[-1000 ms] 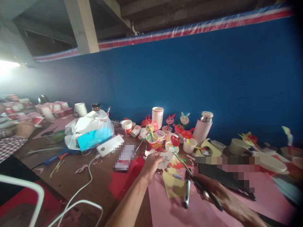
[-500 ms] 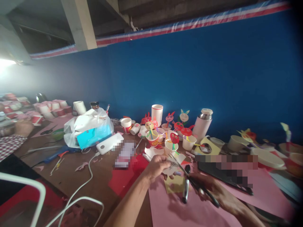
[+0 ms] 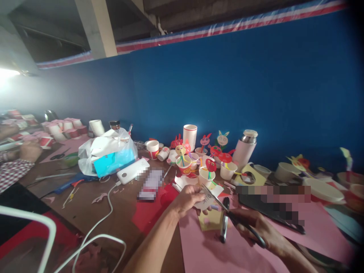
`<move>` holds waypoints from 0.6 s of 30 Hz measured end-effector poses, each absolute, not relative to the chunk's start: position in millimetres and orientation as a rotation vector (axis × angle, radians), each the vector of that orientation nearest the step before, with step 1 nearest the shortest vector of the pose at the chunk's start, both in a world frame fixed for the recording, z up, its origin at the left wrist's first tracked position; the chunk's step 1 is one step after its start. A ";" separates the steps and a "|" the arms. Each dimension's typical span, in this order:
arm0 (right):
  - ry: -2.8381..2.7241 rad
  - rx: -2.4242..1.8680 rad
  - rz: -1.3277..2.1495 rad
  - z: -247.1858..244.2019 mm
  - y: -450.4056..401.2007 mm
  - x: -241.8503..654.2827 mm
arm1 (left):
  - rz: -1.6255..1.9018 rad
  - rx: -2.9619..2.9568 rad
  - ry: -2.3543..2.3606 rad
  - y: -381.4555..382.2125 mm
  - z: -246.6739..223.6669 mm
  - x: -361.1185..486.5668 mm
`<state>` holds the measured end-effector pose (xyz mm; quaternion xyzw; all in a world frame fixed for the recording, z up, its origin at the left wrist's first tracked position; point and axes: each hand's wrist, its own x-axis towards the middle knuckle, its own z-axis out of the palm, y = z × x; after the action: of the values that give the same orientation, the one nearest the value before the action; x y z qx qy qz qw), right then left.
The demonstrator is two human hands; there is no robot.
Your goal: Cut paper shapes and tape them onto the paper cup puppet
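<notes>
My left hand [image 3: 189, 201] is closed on a small white piece of paper [image 3: 203, 204] with dark pen marks on it. In my right hand [image 3: 253, 225] is a pair of black-handled scissors [image 3: 241, 222], its metal blades reaching up to the edge of the paper. A black and silver marker [image 3: 224, 223] lies beneath the scissors on a pink sheet [image 3: 207, 246]. Under the left hand's fingers is a yellow paper piece [image 3: 209, 222]. Just behind the hands stand paper cups [image 3: 206, 176] with cut-out paper faces on coloured stems.
A pink flask [image 3: 245, 151] stands by the blue wall. To the left are a phone [image 3: 152, 184], a white power bank [image 3: 133, 170] with a cable, and a plastic bag [image 3: 106, 151]. Another person's hand [image 3: 30, 151] shows at far left. A dark tablet-like object [image 3: 270, 212] lies right.
The scissors and the white paper have shifted only slightly, with the blades still at the paper's edge. At far left, the other person's hands have moved, and a white strip shows there.
</notes>
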<state>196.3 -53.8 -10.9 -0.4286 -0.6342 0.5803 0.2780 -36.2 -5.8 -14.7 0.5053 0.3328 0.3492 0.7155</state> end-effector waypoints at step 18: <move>-2.000 -1.535 0.854 -44.8 -36.0 248.9 | 1.309 0.702 0.947 10.0 -25.4 -35.1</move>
<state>248.9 -36.0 -44.8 -0.5603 -0.7298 0.3115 0.2376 -35.1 10.0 -25.4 0.3073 0.4147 0.5732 0.6364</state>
